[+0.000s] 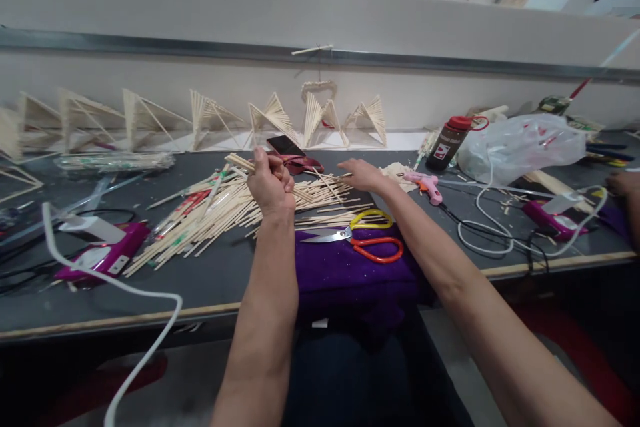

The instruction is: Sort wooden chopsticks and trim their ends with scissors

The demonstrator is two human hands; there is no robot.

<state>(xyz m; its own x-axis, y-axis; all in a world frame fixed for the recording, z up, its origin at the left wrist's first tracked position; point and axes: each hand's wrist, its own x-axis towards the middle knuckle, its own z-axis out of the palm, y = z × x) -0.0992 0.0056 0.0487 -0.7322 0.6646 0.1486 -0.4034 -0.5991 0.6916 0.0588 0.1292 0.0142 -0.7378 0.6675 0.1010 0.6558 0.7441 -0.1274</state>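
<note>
Wooden sticks [240,203] lie in a loose pile on the dark table, some inside clear plastic wrap. Above the pile my left hand [271,185] is closed around a small bundle of sticks, whose ends show on both sides of the fist. My right hand [361,175] reaches over the pile's right end, fingers stretched to the left; nothing is visible in it. Scissors [345,235] with one yellow and one red handle rest on a purple cloth [350,273] between my forearms. Behind my left hand are a black phone [285,145] and a dark red strap.
Twisted stick models [215,121] line the wall. A pink glue gun [426,185], dark bottle [449,142] and plastic bag [523,143] stand right. Magenta devices [103,253] with white cables lie at both sides. Another person's hand [625,183] shows at the right edge.
</note>
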